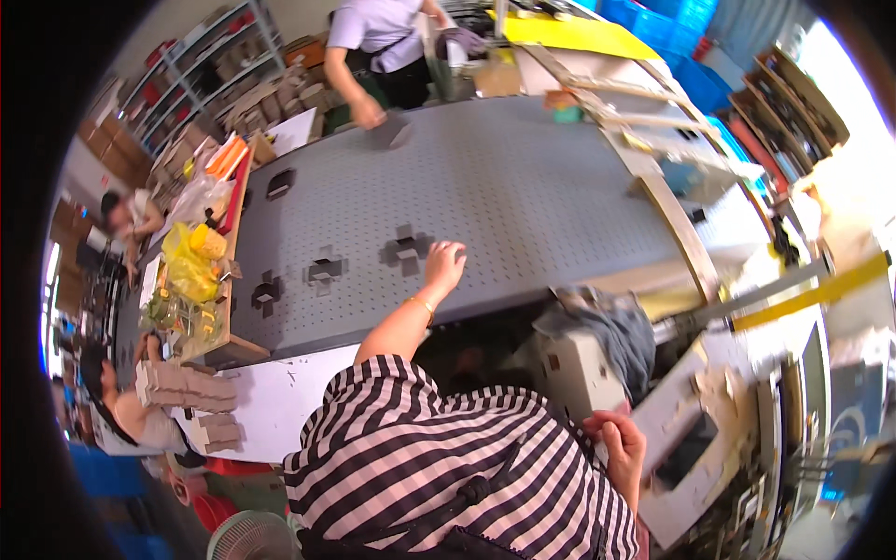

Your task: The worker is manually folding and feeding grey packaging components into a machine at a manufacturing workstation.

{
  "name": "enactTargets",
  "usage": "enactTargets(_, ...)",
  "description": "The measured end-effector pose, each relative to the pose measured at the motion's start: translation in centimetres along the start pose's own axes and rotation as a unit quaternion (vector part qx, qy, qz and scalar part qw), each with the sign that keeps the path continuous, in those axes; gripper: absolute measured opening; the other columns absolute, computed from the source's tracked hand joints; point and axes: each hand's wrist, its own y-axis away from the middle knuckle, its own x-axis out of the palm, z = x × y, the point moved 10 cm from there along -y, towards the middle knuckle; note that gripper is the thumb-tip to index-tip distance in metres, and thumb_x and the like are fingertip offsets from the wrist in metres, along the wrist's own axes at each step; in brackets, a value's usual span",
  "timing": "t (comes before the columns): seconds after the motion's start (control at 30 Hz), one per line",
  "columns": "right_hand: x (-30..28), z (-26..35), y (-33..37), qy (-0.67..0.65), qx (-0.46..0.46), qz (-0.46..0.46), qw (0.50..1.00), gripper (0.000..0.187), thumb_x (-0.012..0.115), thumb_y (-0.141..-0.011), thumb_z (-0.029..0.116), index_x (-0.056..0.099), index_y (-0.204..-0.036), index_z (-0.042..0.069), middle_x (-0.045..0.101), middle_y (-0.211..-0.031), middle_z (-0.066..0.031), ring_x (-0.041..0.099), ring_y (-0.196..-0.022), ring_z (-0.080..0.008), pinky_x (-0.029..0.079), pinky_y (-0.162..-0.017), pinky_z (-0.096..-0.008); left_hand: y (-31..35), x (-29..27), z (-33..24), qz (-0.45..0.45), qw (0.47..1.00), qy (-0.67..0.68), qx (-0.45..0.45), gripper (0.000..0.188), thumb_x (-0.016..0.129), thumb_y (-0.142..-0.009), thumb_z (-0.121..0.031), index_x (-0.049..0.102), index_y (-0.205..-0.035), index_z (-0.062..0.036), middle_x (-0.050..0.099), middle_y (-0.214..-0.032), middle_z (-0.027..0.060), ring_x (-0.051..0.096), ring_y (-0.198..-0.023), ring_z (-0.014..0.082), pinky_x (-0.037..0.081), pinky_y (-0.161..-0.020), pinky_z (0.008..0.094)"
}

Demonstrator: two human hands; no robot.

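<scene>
My left hand (pixel 446 268) reaches over the grey perforated table, fingers loosely bent, with nothing seen in it. Just left of it lies a dark cross-shaped piece (pixel 393 251) with a lighter centre. Two similar pieces, one cross-shaped (pixel 325 272) and one darker (pixel 267 292), lie further left in a row. Low on the right, beside a pale board, my right hand (pixel 618 443) has its fingers curled together; whatever they hold, if anything, is hidden. A small black boxlike piece (pixel 280 183) sits near the table's far left.
Across the grey table (pixel 485 187), a co-worker's hand (pixel 369 114) holds a blurred dark piece (pixel 392 131). A wooden frame (pixel 677 224) lies at right. Grey cloth (pixel 611 331) drapes over a carton (pixel 574 373). A phone-like black slab (pixel 686 451) lies beyond my right hand. A cluttered side table (pixel 231 350) stands left.
</scene>
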Motion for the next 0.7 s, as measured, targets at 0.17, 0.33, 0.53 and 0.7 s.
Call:
enactTargets(0.17,8.0,1.6,-7.7,0.096,-0.022,0.089,0.991,0.022,0.056,-0.096,0.011,0.065,-0.111,-0.003,0.071,-0.097,-0.0092,0.064,-0.093,-0.0148,0.049,-0.083,-0.0271,0.0,-3.1,8.8,-0.003,0.995,-0.097,-0.02,0.041,0.075,-0.074,-0.011,0.061,-0.113,-0.0124,0.06,-0.114,0.0124,0.052,-0.11,0.033,0.046,-0.094,0.0422)
enactTargets(0.33,13.4,3.2,-11.0,0.196,-0.037,0.133,0.971,0.023,0.059,-0.091,0.009,0.065,-0.112,0.0,0.071,-0.099,-0.0103,0.065,-0.093,-0.0188,0.05,-0.084,-0.0304,-1.4,-0.1,13.3,0.115,0.99,-0.065,-0.058,0.015,0.067,-0.078,-0.011,0.07,-0.092,-0.0116,0.066,-0.094,0.011,0.062,-0.097,0.0305,0.051,-0.082,0.0413)
enactTargets(0.53,14.3,3.2,-10.0,0.27,-0.042,0.146,0.951,0.024,0.059,-0.089,0.006,0.065,-0.111,-0.001,0.071,-0.099,-0.0119,0.066,-0.095,-0.0208,0.049,-0.087,-0.0312,-5.4,3.6,7.2,0.185,0.955,0.211,-0.096,0.021,0.072,-0.078,-0.027,0.073,-0.078,-0.0063,0.069,-0.069,0.0112,0.067,-0.065,0.025,0.051,-0.06,0.0393)
enactTargets(0.7,7.5,4.5,-6.5,0.279,-0.108,0.034,0.954,0.021,0.061,-0.087,0.005,0.068,-0.106,0.001,0.071,-0.099,-0.0101,0.066,-0.096,-0.02,0.048,-0.088,-0.0305,-3.1,-3.8,-18.4,0.347,0.831,0.412,0.14,0.022,0.074,-0.083,-0.025,0.073,-0.084,-0.0034,0.068,-0.07,0.0033,0.059,-0.064,0.0098,0.046,-0.059,0.0278)
